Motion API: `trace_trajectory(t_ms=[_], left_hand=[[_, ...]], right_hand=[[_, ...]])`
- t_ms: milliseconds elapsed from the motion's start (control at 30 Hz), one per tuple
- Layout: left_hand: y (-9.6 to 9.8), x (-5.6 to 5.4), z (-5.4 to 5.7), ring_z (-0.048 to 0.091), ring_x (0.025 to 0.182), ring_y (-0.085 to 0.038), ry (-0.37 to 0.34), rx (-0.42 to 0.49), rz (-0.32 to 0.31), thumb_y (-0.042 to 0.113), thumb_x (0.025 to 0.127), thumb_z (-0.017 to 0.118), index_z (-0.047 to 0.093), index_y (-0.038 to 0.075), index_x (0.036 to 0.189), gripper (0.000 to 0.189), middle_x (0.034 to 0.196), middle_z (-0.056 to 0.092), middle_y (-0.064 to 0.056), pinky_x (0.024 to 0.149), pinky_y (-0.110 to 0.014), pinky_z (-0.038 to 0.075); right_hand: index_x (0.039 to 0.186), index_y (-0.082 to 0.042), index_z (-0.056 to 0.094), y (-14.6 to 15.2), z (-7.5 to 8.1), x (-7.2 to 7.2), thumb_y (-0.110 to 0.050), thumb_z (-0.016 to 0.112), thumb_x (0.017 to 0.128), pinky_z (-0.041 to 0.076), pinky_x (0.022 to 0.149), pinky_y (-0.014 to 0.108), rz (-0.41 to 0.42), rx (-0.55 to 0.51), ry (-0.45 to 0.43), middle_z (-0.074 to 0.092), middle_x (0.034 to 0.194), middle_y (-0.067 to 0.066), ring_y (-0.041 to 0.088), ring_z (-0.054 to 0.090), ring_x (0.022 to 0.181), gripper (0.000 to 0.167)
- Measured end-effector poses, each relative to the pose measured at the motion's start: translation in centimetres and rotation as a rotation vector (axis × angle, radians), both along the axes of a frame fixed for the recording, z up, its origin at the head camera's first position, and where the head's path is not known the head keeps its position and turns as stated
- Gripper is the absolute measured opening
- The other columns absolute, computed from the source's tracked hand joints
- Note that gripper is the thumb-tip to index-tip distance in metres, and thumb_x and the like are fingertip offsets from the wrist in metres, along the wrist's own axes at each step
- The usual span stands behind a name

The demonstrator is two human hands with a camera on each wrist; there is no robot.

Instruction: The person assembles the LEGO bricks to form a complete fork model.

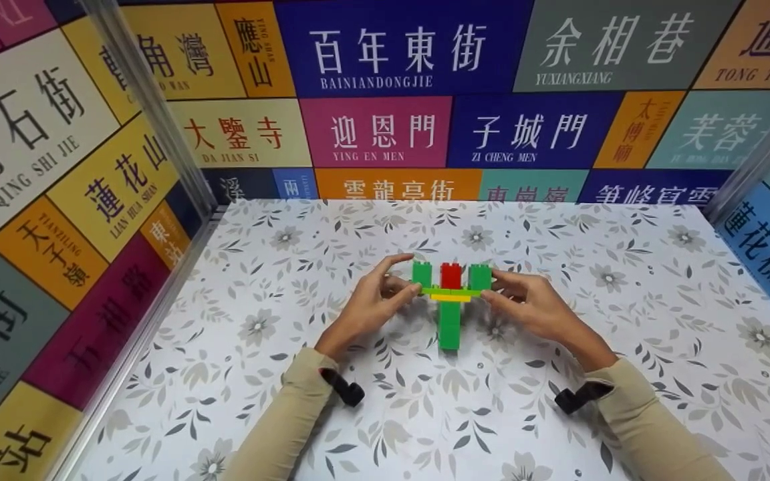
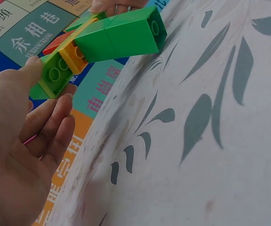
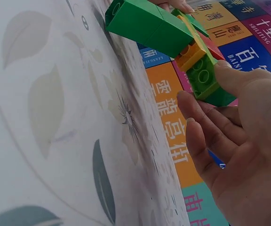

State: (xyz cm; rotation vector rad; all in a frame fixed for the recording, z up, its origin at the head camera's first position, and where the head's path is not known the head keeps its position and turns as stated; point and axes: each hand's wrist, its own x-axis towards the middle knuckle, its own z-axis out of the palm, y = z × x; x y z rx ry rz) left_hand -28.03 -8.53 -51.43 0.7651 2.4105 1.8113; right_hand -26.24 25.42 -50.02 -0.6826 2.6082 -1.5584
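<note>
A figure built of toy building blocks lies between the two hands in the head view. Its stem (image 1: 449, 327) is green, below a short yellow plate (image 1: 450, 298) and a wider light-green crosspiece. A red block (image 1: 450, 275) stands in the middle of the crosspiece, with one green block (image 1: 422, 272) at the left end and another green block (image 1: 480, 277) at the right end. My left hand (image 1: 375, 300) pinches the left end, index finger raised. At the right end, my right hand (image 1: 529, 300) pinches with thumb and fingers. Hollow undersides show in both wrist views.
The white tabletop (image 1: 278, 401) carries a grey leaf and flower print. Behind it stands a wall (image 1: 398, 53) of coloured sign panels, with another sign-covered wall (image 1: 37, 200) along the left. Dark straps with small cameras sit at both wrists.
</note>
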Motion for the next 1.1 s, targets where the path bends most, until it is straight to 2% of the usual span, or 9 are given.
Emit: trace_trajectory(t_ms=[133, 267, 367, 467, 567, 800, 967, 1100], left_hand=[[0.1, 0.0, -0.3, 0.078, 0.095, -0.035, 0.011, -0.011, -0.007, 0.04, 0.107, 0.07, 0.051, 0.035, 0.156, 0.053, 0.108, 0.084, -0.006, 0.082, -0.034, 0.064], [0.1, 0.0, -0.6, 0.079, 0.1, -0.03, 0.005, -0.046, -0.007, 0.04, 0.107, 0.068, 0.052, 0.029, 0.155, 0.052, 0.112, 0.083, -0.004, 0.082, -0.034, 0.065], [0.1, -0.1, -0.8, 0.08, 0.103, -0.027, 0.002, -0.067, -0.004, 0.04, 0.108, 0.067, 0.052, 0.029, 0.157, 0.052, 0.116, 0.083, -0.002, 0.083, -0.036, 0.066], [0.2, -0.1, -1.0, 0.08, 0.102, -0.028, 0.002, -0.062, -0.005, 0.037, 0.109, 0.067, 0.052, 0.028, 0.158, 0.052, 0.122, 0.081, -0.005, 0.082, -0.039, 0.067], [0.2, -0.1, -1.0, 0.08, 0.103, -0.026, -0.001, -0.058, -0.005, 0.034, 0.108, 0.069, 0.053, 0.025, 0.158, 0.054, 0.127, 0.08, -0.008, 0.082, -0.039, 0.068], [0.1, -0.1, -1.1, 0.077, 0.112, -0.019, -0.01, -0.115, 0.0, 0.027, 0.103, 0.077, 0.051, 0.02, 0.161, 0.064, 0.134, 0.077, -0.008, 0.094, -0.032, 0.065], [0.0, -0.1, -1.1, 0.076, 0.115, -0.022, 0.008, -0.167, 0.003, 0.013, 0.102, 0.077, 0.049, 0.011, 0.161, 0.066, 0.135, 0.076, -0.011, 0.1, -0.034, 0.063], [-0.1, -0.2, -1.2, 0.076, 0.116, -0.025, 0.029, -0.174, 0.01, 0.009, 0.102, 0.076, 0.051, 0.006, 0.159, 0.063, 0.133, 0.077, -0.014, 0.102, -0.038, 0.063]], right_hand=[[0.155, 0.0, 0.055, 0.0, -0.3, -0.1, -0.025, 0.072, 0.106, 0.065, 0.08, 0.028, -0.009, 0.036, -0.006, 0.079, 0.125, 0.018, 0.036, 0.079, 0.103, 0.058], [0.159, 0.0, 0.05, 0.0, -0.3, 0.0, -0.03, 0.07, 0.108, 0.067, 0.081, 0.033, -0.019, 0.048, -0.063, 0.078, 0.126, 0.019, 0.037, 0.079, 0.1, 0.063], [0.163, -0.003, 0.046, 0.1, -0.3, 0.0, -0.034, 0.067, 0.109, 0.066, 0.085, 0.029, -0.022, 0.063, -0.084, 0.078, 0.127, 0.019, 0.033, 0.079, 0.103, 0.066], [0.165, -0.008, 0.043, 0.1, -0.4, -0.1, -0.035, 0.067, 0.109, 0.063, 0.087, 0.024, -0.012, 0.071, -0.08, 0.078, 0.125, 0.018, 0.031, 0.079, 0.104, 0.067], [0.167, -0.013, 0.041, 0.1, -0.4, -0.2, -0.034, 0.066, 0.11, 0.063, 0.085, 0.026, 0.008, 0.063, -0.087, 0.079, 0.122, 0.019, 0.031, 0.079, 0.098, 0.066], [0.167, -0.012, 0.041, 0.2, -0.6, -0.3, -0.033, 0.066, 0.11, 0.066, 0.085, 0.038, 0.03, 0.057, -0.131, 0.076, 0.126, 0.021, 0.031, 0.079, 0.094, 0.066], [0.166, -0.009, 0.041, 0.2, -0.6, -0.3, -0.031, 0.066, 0.11, 0.066, 0.086, 0.037, 0.035, 0.08, -0.132, 0.076, 0.127, 0.022, 0.029, 0.079, 0.096, 0.065], [0.166, -0.01, 0.041, 0.1, -0.6, -0.2, -0.032, 0.066, 0.11, 0.065, 0.087, 0.033, 0.032, 0.096, -0.141, 0.077, 0.125, 0.018, 0.028, 0.079, 0.097, 0.065]])
